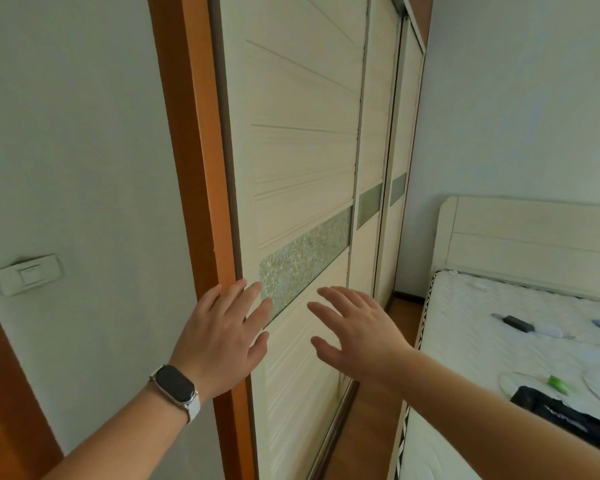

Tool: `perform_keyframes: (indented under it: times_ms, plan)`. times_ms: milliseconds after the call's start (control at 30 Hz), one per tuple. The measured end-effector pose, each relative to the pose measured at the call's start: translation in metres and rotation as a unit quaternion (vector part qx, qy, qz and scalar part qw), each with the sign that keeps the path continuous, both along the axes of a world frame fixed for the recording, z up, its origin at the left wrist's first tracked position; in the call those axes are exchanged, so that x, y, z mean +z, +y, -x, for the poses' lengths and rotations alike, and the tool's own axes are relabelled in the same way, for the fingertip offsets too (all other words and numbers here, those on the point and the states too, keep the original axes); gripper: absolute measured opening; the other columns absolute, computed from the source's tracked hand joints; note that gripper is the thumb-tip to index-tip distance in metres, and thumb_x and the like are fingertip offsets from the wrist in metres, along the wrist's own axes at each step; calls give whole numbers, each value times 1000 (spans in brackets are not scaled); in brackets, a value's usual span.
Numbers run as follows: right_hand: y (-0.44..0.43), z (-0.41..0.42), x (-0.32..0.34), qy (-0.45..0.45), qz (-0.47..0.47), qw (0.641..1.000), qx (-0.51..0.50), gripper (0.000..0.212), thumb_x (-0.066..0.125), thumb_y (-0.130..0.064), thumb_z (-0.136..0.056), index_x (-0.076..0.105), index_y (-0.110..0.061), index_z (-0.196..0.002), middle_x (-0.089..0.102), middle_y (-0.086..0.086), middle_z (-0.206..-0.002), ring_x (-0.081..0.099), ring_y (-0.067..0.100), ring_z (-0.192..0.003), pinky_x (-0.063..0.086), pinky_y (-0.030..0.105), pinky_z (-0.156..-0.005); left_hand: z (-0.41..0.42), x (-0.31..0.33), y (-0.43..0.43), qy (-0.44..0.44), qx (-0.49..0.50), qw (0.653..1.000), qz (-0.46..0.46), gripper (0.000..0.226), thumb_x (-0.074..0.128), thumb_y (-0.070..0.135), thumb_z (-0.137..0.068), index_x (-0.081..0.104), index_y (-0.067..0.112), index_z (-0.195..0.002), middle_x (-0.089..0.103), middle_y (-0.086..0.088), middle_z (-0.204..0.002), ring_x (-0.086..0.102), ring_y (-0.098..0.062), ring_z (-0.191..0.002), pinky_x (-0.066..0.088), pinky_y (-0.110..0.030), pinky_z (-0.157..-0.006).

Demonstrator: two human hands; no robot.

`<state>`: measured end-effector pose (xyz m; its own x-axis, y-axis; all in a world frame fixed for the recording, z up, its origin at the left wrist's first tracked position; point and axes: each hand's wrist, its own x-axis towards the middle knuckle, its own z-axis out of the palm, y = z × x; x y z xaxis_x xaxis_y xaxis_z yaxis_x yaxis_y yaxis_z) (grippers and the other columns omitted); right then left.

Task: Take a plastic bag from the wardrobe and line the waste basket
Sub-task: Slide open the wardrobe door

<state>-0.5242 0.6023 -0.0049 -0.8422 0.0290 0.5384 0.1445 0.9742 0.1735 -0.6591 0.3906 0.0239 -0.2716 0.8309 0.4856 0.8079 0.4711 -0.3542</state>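
1. Head view: the left hand (222, 337), with a watch (175, 384) on its wrist, is spread flat with straight fingers and holds nothing. Its fingertips lie at the left edge of the door (302, 168), where that edge meets the orange frame (201, 168).
2. The right hand (357, 334) is just beside it, also wide open and empty, with fingers fanned toward the door's lower panel. I cannot tell whether either palm actually presses the surface.
3. The door is a cream sliding panel of the wardrobe (378, 133), with a frosted band across it. It sits shut against the frame, and the further panels along the track look closed too.
4. Progress: by my judgement the task is at its very start, and no step is finished. The door has yet to be slid aside. After that, the bag must be found, taken out, carried to the basket and fitted inside it.
5. Containers: the wardrobe is the only one in view, and its inside is hidden. The bag cannot be seen and is presumably behind the door. The basket is not in view at all.
6. Further out, a switch (28, 273) sits on the wall at left. A bed (482, 323) stands at right, and its mattress carries a black flat item (568, 414), a small green object (558, 383) and other bits too small to name.
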Motion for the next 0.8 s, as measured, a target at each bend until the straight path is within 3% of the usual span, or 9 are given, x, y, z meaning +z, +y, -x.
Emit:
perform_keyframes:
  times_ms: [400,633,800]
  plan:
    - [66,140,17,130,88,982,106,55,50,-51,-94,46,-22,-141,48,4,-147,44,24,-135,39,43,-110,52,40,85,45,50,997,-30,48,39,43,-92,61,17,-126,57,-14,-137,52,-33,-128,45,-52,-100]
    - [102,231,19,276,106,929,224,54,54,-45,-95,54,-12,-137,48,14,-147,45,31,-136,38,44,-112,80,57,124,68,161,982,-69,46,46,41,-92,56,17,-129,49,-17,-143,42,-37,-135,37,-56,-106]
    - [107,280,13,302,119,909,263,61,47,-48,-97,44,-11,-145,33,19,-156,29,35,-147,28,55,-116,90,52,126,87,220,971,-28,49,42,42,-93,57,13,-130,42,-20,-150,32,-38,-142,27,-57,-112]
